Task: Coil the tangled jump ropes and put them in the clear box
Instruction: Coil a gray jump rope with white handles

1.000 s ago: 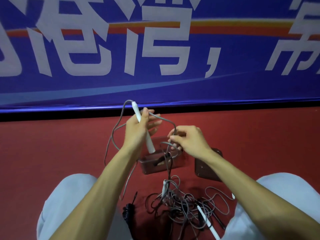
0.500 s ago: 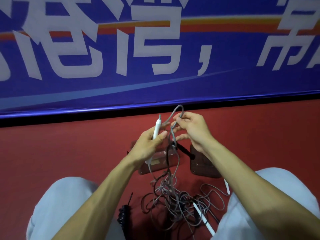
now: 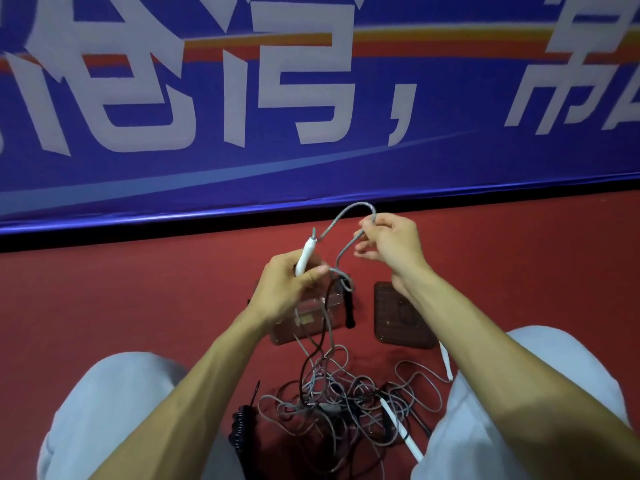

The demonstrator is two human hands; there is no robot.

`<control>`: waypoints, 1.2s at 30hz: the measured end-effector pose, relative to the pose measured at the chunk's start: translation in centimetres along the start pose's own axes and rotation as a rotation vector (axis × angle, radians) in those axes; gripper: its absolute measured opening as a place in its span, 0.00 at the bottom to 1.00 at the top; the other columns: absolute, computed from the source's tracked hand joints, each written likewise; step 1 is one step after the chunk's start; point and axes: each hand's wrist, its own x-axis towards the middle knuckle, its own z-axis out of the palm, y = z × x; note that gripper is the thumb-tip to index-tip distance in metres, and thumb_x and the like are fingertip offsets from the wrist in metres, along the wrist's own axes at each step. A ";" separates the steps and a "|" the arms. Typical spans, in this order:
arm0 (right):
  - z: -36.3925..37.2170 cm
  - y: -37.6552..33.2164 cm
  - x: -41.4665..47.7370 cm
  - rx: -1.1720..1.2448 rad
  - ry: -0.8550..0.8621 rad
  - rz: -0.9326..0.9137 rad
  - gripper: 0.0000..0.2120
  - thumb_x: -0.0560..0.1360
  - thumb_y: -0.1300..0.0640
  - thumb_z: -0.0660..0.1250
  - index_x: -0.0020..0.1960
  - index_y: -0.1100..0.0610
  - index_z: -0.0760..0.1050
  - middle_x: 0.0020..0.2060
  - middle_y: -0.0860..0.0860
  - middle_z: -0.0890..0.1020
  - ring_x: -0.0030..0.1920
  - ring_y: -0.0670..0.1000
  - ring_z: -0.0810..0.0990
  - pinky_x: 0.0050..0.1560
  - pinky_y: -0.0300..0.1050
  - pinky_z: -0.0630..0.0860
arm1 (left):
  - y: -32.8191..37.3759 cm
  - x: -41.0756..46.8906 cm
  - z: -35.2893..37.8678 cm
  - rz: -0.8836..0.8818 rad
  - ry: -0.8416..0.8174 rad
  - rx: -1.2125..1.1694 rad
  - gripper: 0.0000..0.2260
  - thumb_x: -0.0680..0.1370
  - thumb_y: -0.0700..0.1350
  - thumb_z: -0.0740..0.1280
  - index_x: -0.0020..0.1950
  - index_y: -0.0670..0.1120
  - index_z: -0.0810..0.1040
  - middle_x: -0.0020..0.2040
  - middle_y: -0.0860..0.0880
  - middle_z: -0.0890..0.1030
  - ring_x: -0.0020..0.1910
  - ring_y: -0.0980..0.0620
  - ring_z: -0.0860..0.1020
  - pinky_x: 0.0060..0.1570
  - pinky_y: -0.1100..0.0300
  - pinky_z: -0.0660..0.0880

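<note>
My left hand (image 3: 289, 289) grips a white jump-rope handle (image 3: 304, 254), held upright over the clear box (image 3: 304, 323). From its top a grey rope (image 3: 341, 220) arches to my right hand (image 3: 391, 244), which pinches the rope at the far end of the loop. Below the hands the rope drops into a tangled pile of grey and black ropes (image 3: 339, 403) on the red floor between my knees. A black handle (image 3: 349, 310) hangs in the strands beside the box. Two more white handles (image 3: 401, 427) (image 3: 446, 362) lie in and beside the pile.
The clear box's lid (image 3: 401, 317) lies flat to the right of the box. A black ribbed handle (image 3: 240, 427) lies by my left knee. A blue banner (image 3: 311, 116) with white characters stands along the back of the red floor (image 3: 138, 289).
My right hand has moved right and slightly up, away from my left hand, drawing the grey rope into a wider arch. The black handle now hangs lower beside the box.
</note>
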 end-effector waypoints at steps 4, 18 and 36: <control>-1.4 -0.1 1.2 0.161 0.176 0.088 0.06 0.81 0.61 0.60 0.48 0.62 0.71 0.36 0.54 0.74 0.26 0.48 0.77 0.29 0.45 0.81 | -0.8 -0.2 -0.7 -0.045 -0.327 0.430 0.11 0.74 0.45 0.73 0.37 0.40 0.79 0.29 0.52 0.75 0.27 0.58 0.69 0.31 0.64 0.65; -0.5 -1.1 0.1 0.467 -0.167 0.119 0.08 0.82 0.63 0.58 0.45 0.60 0.71 0.33 0.53 0.75 0.25 0.47 0.76 0.27 0.39 0.75 | 0.1 -0.9 1.3 -0.167 -0.241 0.036 0.17 0.77 0.52 0.69 0.56 0.39 0.81 0.53 0.36 0.82 0.45 0.51 0.81 0.52 0.41 0.76; 1.1 1.2 -1.0 -0.046 -0.328 0.097 0.09 0.78 0.68 0.58 0.52 0.61 0.76 0.37 0.54 0.81 0.34 0.50 0.78 0.36 0.45 0.80 | 3.9 -0.3 -0.4 -0.291 0.145 -0.687 0.07 0.82 0.39 0.60 0.48 0.39 0.74 0.37 0.43 0.84 0.35 0.48 0.84 0.33 0.59 0.81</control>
